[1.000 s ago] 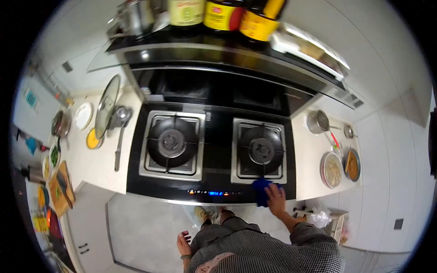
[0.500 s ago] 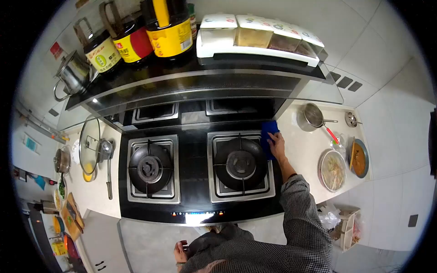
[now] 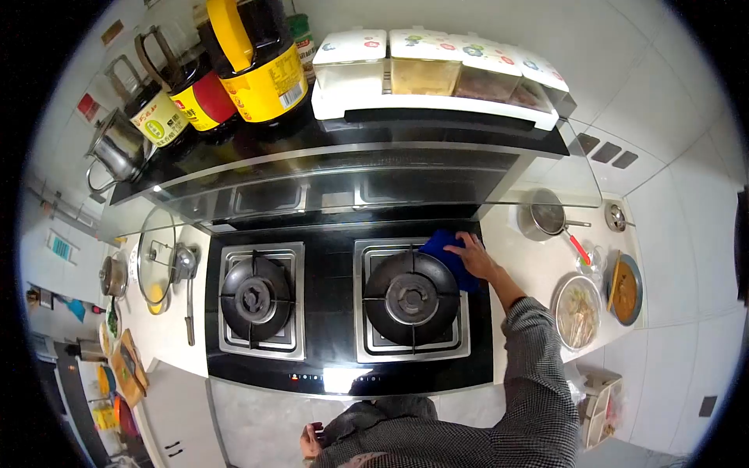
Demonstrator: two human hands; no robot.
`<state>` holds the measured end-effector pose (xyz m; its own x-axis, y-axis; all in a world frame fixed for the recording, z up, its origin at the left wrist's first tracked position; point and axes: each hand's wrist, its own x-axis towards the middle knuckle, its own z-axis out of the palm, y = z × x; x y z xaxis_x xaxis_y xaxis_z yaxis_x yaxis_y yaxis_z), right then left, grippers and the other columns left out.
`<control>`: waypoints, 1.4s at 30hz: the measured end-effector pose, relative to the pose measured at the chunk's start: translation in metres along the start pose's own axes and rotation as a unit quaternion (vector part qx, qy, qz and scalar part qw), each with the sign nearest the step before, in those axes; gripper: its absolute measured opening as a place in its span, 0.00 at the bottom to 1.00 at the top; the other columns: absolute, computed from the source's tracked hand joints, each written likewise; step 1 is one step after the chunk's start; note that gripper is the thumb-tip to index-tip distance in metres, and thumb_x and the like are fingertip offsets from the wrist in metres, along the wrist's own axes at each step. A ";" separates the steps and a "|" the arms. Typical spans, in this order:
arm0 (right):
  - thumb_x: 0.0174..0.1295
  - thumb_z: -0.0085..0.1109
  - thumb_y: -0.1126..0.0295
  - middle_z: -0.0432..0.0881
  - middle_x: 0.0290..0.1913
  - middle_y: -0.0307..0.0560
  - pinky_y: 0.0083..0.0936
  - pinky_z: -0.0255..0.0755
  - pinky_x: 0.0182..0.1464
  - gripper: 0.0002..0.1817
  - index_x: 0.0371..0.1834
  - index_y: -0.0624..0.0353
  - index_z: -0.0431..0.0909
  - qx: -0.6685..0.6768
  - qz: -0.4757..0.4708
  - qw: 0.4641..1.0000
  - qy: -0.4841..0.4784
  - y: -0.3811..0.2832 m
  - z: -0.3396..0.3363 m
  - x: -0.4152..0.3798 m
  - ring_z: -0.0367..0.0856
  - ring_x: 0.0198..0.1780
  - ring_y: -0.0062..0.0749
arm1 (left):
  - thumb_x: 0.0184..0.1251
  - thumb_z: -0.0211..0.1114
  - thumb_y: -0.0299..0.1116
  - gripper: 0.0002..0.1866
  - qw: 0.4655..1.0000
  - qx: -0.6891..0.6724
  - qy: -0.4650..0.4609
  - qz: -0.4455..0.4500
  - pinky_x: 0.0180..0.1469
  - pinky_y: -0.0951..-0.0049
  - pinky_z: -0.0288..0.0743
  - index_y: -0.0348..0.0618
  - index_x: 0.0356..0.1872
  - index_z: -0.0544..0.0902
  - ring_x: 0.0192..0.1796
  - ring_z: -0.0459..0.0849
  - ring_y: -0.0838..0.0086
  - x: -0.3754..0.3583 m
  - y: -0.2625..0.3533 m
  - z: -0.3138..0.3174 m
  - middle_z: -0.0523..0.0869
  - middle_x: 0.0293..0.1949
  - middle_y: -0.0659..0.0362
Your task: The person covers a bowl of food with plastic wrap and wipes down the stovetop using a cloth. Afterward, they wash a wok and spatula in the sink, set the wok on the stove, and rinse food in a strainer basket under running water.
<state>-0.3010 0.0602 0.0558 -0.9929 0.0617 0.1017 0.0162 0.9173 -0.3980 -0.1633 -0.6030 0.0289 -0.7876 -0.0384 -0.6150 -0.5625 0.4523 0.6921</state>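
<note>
My right hand (image 3: 473, 256) presses a blue cloth (image 3: 446, 246) onto the back right corner of the right burner (image 3: 412, 298). The cloth is bunched under my fingers and covers part of the burner's metal tray and the black glass hob (image 3: 328, 312). On the left side of the hob sits a second burner (image 3: 255, 299). Low in front of my body hangs my left hand (image 3: 311, 441), its fingers loosely curled and apart, with nothing visible in it.
To the right stand a saucepan (image 3: 541, 216) with a red-tipped handle, a covered bowl (image 3: 578, 313) and a blue dish (image 3: 623, 290). On the left counter are a glass lid (image 3: 156, 257) and a ladle (image 3: 187, 265). Bottles (image 3: 261, 82) and a seasoning box (image 3: 437, 107) line the hood.
My right hand has shifted the cloth from along the burner's right edge onto its back corner, where it is now more bunched. The camera view has moved slightly. My left hand stays low.
</note>
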 end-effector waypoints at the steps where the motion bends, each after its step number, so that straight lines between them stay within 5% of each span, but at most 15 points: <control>1: 0.46 0.51 0.84 0.65 0.59 0.51 0.38 0.65 0.57 0.26 0.48 0.45 0.80 -0.026 -0.012 1.000 -0.011 0.002 0.002 0.011 0.65 0.53 0.49 | 0.70 0.45 0.53 0.27 1.000 -0.010 -0.010 -0.015 0.32 0.72 0.74 0.36 0.42 0.78 0.31 0.81 0.70 0.000 0.000 0.001 0.83 0.36 0.53; 6: 0.49 0.50 0.83 0.70 0.54 0.48 0.37 0.66 0.54 0.22 0.44 0.45 0.82 0.027 0.004 0.998 0.047 0.017 0.027 -0.014 0.68 0.50 0.46 | 0.66 0.55 0.36 0.18 0.988 0.092 -0.058 0.110 0.43 0.65 0.77 0.38 0.53 0.74 0.43 0.81 0.62 0.013 -0.035 0.003 0.80 0.48 0.50; 10: 0.51 0.50 0.78 0.76 0.42 0.49 0.36 0.66 0.50 0.13 0.38 0.57 0.81 -0.089 -0.123 0.987 0.058 0.025 0.006 -0.051 0.72 0.46 0.42 | 0.69 0.41 0.58 0.33 0.986 0.097 -0.003 0.138 0.34 0.73 0.74 0.31 0.41 0.78 0.31 0.81 0.70 0.018 -0.054 0.015 0.83 0.33 0.52; 12: 0.51 0.51 0.76 0.77 0.35 0.49 0.38 0.66 0.43 0.08 0.31 0.61 0.80 -0.180 0.082 0.965 0.171 0.042 0.005 -0.050 0.74 0.41 0.43 | 0.69 0.41 0.58 0.34 0.984 0.107 0.013 0.144 0.33 0.72 0.74 0.31 0.41 0.78 0.30 0.81 0.70 0.019 -0.067 0.017 0.83 0.33 0.52; 14: 0.50 0.52 0.72 0.78 0.31 0.48 0.39 0.65 0.36 0.07 0.30 0.59 0.79 -0.157 0.060 0.947 0.272 0.041 0.019 -0.032 0.74 0.35 0.43 | 0.69 0.42 0.59 0.34 0.977 0.134 0.020 0.162 0.33 0.72 0.74 0.31 0.42 0.78 0.30 0.81 0.71 0.018 -0.070 0.017 0.84 0.33 0.52; 16: 0.54 0.50 0.68 0.77 0.30 0.49 0.41 0.64 0.36 0.11 0.36 0.61 0.77 -0.233 0.201 0.952 -0.013 0.026 0.032 0.003 0.74 0.35 0.44 | 0.68 0.42 0.59 0.35 0.983 0.107 0.021 0.145 0.33 0.72 0.74 0.31 0.42 0.78 0.30 0.81 0.70 0.015 -0.074 0.017 0.84 0.32 0.52; 18: 0.54 0.47 0.66 0.77 0.25 0.49 0.38 0.66 0.38 0.10 0.28 0.54 0.80 -0.326 0.038 0.945 -0.007 0.018 0.043 0.030 0.74 0.31 0.42 | 0.68 0.42 0.60 0.35 0.987 0.092 0.027 0.130 0.33 0.72 0.74 0.31 0.42 0.78 0.30 0.81 0.70 0.012 -0.072 0.018 0.84 0.32 0.52; 22: 0.58 0.42 0.60 0.76 0.53 0.52 0.47 0.57 0.61 0.19 0.42 0.54 0.82 -0.090 0.195 0.944 -0.249 -0.068 0.045 0.126 0.67 0.57 0.49 | 0.68 0.43 0.59 0.34 0.988 0.079 0.038 0.127 0.33 0.71 0.74 0.32 0.42 0.78 0.30 0.81 0.70 0.010 -0.066 0.016 0.83 0.31 0.52; 26: 0.57 0.43 0.59 0.78 0.48 0.58 0.60 0.62 0.51 0.16 0.42 0.45 0.81 -0.069 0.096 0.959 -0.258 -0.158 0.073 0.169 0.67 0.58 0.57 | 0.69 0.43 0.58 0.32 0.987 0.080 0.036 0.134 0.33 0.72 0.74 0.33 0.42 0.79 0.29 0.81 0.71 0.002 -0.056 0.015 0.83 0.30 0.53; 28: 0.58 0.44 0.59 0.78 0.47 0.55 0.65 0.61 0.47 0.15 0.41 0.43 0.81 -0.102 0.122 0.984 -0.080 -0.183 0.102 0.174 0.66 0.59 0.54 | 0.69 0.44 0.58 0.32 0.989 0.082 0.075 0.101 0.33 0.72 0.74 0.33 0.42 0.79 0.29 0.81 0.71 -0.002 -0.047 0.018 0.83 0.30 0.53; 29: 0.59 0.44 0.59 0.79 0.45 0.56 0.58 0.62 0.51 0.15 0.38 0.49 0.81 -0.080 0.002 0.978 -0.193 -0.170 0.100 0.173 0.68 0.58 0.51 | 0.69 0.44 0.58 0.32 0.989 0.082 0.088 0.089 0.33 0.72 0.74 0.33 0.42 0.79 0.29 0.81 0.71 -0.003 -0.042 0.020 0.83 0.29 0.53; 32: 0.58 0.42 0.67 0.80 0.46 0.53 0.40 0.65 0.60 0.16 0.36 0.63 0.80 -0.041 0.064 0.970 -0.232 -0.110 0.084 0.155 0.77 0.50 0.49 | 0.69 0.44 0.56 0.31 0.990 0.084 0.043 0.107 0.34 0.71 0.74 0.33 0.40 0.79 0.31 0.81 0.71 -0.003 -0.027 0.016 0.83 0.29 0.54; 35: 0.64 0.37 0.58 0.70 0.59 0.56 0.44 0.60 0.62 0.23 0.49 0.59 0.77 -0.067 0.221 0.930 -0.286 -0.085 0.060 0.141 0.67 0.61 0.51 | 0.70 0.43 0.55 0.31 0.990 0.045 0.047 0.122 0.36 0.71 0.73 0.33 0.38 0.80 0.32 0.81 0.71 -0.002 -0.029 0.017 0.83 0.28 0.54; 40: 0.63 0.42 0.63 0.73 0.56 0.53 0.53 0.64 0.55 0.18 0.48 0.59 0.77 -0.113 0.067 0.949 -0.287 -0.157 0.112 0.179 0.60 0.64 0.56 | 0.70 0.43 0.56 0.32 0.992 0.122 -0.005 -0.026 0.36 0.71 0.73 0.32 0.39 0.80 0.34 0.81 0.70 0.004 -0.012 0.006 0.84 0.32 0.54; 42: 0.62 0.41 0.61 0.62 0.61 0.61 0.59 0.50 0.61 0.22 0.56 0.59 0.70 -0.081 0.129 0.966 -0.207 -0.216 0.128 0.201 0.51 0.66 0.67 | 0.70 0.42 0.56 0.32 0.992 0.098 0.066 -0.039 0.36 0.71 0.73 0.33 0.39 0.80 0.33 0.81 0.70 0.008 -0.016 0.001 0.84 0.32 0.54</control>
<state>-0.5197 -0.1764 0.0453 -0.9146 0.1650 -0.3692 0.2548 0.9440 -0.2094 -0.1600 -0.6100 0.0126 -0.7776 -0.1909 -0.5990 -0.5729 0.6077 0.5500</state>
